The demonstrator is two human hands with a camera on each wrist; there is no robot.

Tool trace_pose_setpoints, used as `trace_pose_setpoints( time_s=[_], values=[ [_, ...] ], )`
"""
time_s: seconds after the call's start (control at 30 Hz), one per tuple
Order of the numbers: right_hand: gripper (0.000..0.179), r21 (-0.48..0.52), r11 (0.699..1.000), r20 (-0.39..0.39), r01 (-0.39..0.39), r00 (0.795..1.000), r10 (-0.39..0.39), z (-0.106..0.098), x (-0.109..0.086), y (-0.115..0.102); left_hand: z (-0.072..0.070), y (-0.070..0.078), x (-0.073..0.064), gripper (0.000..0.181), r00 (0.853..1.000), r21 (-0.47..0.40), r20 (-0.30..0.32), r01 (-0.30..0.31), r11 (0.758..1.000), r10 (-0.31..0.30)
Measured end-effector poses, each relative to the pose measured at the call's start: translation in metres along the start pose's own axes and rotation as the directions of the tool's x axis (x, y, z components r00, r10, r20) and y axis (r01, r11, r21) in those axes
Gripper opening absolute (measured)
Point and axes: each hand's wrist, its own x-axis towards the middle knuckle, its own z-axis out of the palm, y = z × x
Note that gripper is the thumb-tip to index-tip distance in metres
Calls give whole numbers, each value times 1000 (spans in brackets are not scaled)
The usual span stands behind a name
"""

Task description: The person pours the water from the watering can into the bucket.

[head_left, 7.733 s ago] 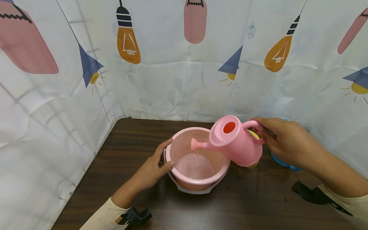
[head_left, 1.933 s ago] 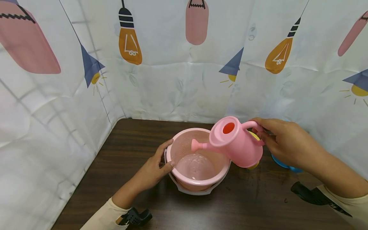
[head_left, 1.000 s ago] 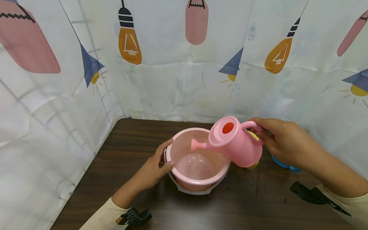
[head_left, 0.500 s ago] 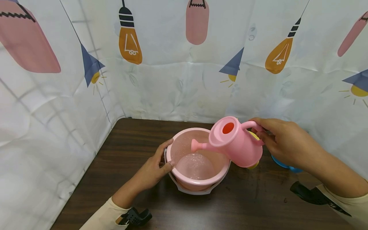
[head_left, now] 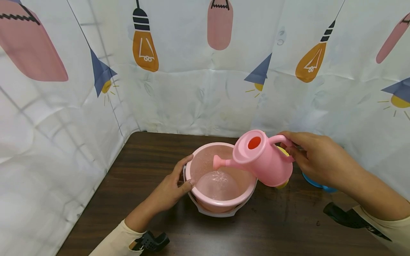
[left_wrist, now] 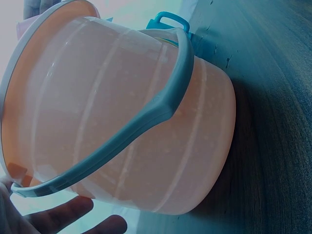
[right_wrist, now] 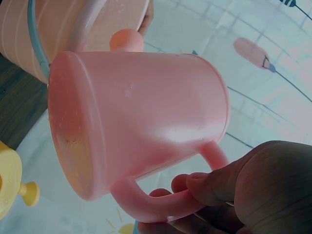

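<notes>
A pink bucket (head_left: 221, 203) with a pale carry handle (left_wrist: 141, 122) stands on the dark table, water rippling in its bottom. At its left side my left hand (head_left: 169, 188) holds the rim, thumb and forefinger laid over the edge; in the left wrist view other fingers extend beside the wall. My right hand (head_left: 315, 153) grips the handle of a pink watering can (head_left: 267, 161) and keeps it tilted in the air. The can's spout reaches over the bucket's opening, rose inside the rim. Thin streams below the rose are hard to make out.
Behind the pink can, partly hidden, is a yellow watering can (right_wrist: 9, 180). A blue plastic thing (head_left: 312, 180) shows under my right forearm. Printed white cloth (head_left: 192, 99) hangs along the table's back and left edges. Wet marks dot the wood at right.
Both hands, the bucket and the tilted watering can keep almost the same place throughout. Only the ripples and splashes on the water in the bucket differ, and the head view shifts slightly.
</notes>
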Motion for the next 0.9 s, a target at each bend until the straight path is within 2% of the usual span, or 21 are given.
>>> trace_pose_setpoints(
  time_s=[0.27, 0.63, 0.9],
  values=[
    [29, -2, 1000, 9, -11, 1000, 11, -1, 1, -1, 0, 0, 0, 71, 1000, 4, -1, 11, 1000, -11],
    [36, -2, 1000, -7, 6, 1000, -6, 0, 0, -1, 1, -1, 0, 71, 1000, 0, -2, 11, 1000, -11],
    [29, 0, 1000, 3, -12, 1000, 12, 0, 0, 0, 0, 0, 0, 72, 1000, 2, 2, 8, 1000, -8]
  ],
)
